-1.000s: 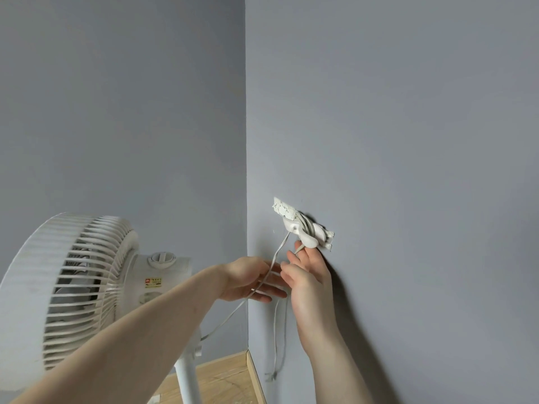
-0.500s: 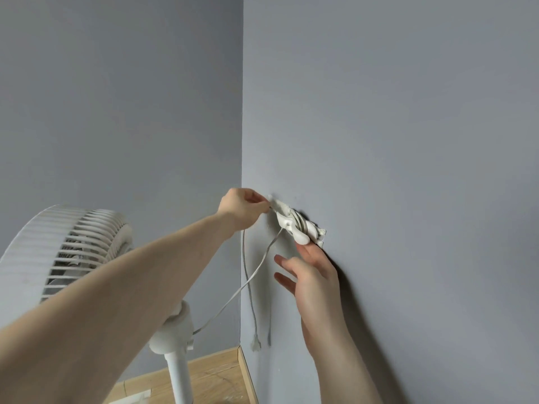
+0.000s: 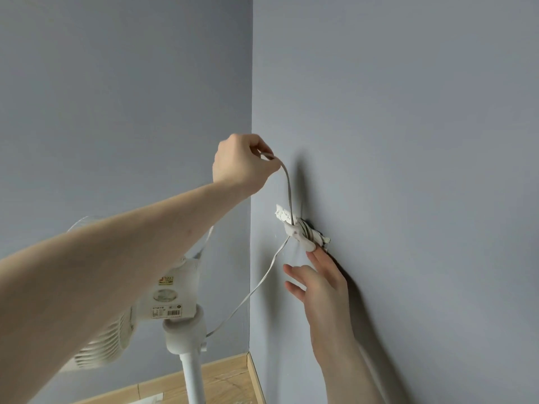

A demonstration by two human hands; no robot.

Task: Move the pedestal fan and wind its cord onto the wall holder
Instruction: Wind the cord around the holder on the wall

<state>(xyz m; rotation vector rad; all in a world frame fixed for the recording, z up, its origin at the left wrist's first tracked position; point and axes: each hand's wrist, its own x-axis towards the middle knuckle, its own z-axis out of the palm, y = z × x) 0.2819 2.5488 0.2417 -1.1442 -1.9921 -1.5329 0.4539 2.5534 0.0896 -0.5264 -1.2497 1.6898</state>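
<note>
my left hand [image 3: 243, 164] pinched the cord [image 3: 288, 193] at eleven o'clock above the holder [image 3: 300, 232], keeping it taut for another turn. my right hand [image 3: 319, 279], fingers straight, steadied the holder from five o'clock. the fan [image 3: 172, 298] stood at seven o'clock.

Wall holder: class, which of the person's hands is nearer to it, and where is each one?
Right. The right hand lies just below the wall holder, fingertips touching its lower end. The left hand is raised above and left of it, pinching the cord.
</note>
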